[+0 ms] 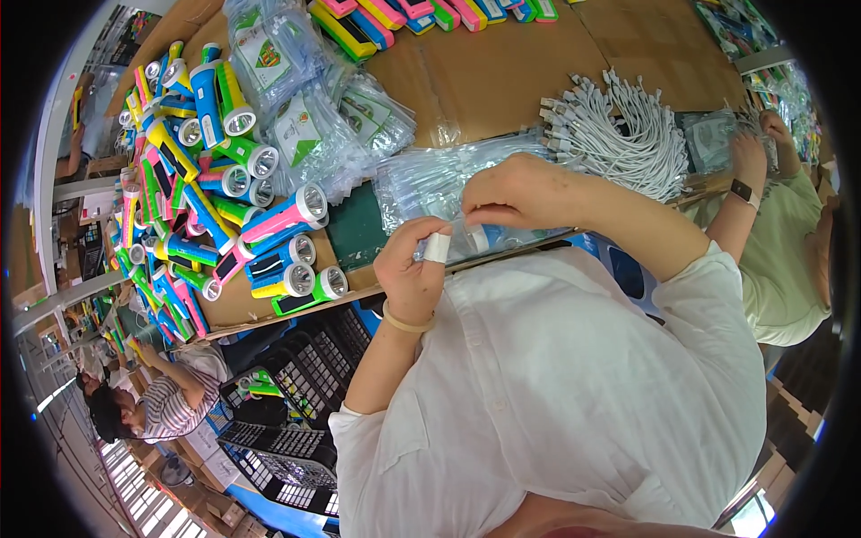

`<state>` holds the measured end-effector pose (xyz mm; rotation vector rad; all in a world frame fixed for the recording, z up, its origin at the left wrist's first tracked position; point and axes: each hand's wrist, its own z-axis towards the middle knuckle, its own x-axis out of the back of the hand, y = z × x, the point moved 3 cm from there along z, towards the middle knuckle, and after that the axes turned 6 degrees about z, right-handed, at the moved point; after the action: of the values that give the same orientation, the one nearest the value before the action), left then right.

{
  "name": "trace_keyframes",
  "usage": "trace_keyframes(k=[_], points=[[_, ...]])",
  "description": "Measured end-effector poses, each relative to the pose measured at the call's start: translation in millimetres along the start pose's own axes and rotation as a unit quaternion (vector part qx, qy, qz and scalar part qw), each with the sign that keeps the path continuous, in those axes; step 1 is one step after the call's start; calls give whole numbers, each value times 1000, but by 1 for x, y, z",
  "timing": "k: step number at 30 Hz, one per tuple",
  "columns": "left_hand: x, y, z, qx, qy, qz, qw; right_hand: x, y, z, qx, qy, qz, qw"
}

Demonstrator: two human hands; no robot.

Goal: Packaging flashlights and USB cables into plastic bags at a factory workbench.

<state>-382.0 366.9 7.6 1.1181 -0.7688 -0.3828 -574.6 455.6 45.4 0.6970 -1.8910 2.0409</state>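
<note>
My left hand (413, 269), a white wrap round one finger and a tan band at the wrist, is closed at the table's front edge. Its fingers pinch what looks like a clear plastic bag (459, 240). Close by on the right, my right hand (520, 193) bends down with its fingers together; its fingertips and whatever they hold are hidden. A small white piece (479, 238) shows just under it. Flat clear zip bags (413, 184) lie in a layer beyond both hands. A heap of white charging cables (619, 139) lies beyond my right forearm.
Colourful flashlights (224, 179) are piled on the left of the cardboard-covered table (502, 72). Bagged packs with printed cards (305, 125) lie beside them. More flashlights (430, 13) line the far side. Black crates (296, 394) stand below left. A co-worker's hand (749, 152) works at the right.
</note>
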Motion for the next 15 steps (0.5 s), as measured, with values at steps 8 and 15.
trace_keyframes(k=[8,15], points=[[6,-30,2,107,20,-168,980,58,30,-79,-47,137,-127,981],[-14,-48,27,153,-58,-21,986,92,38,-97,-142,226,-81,960]])
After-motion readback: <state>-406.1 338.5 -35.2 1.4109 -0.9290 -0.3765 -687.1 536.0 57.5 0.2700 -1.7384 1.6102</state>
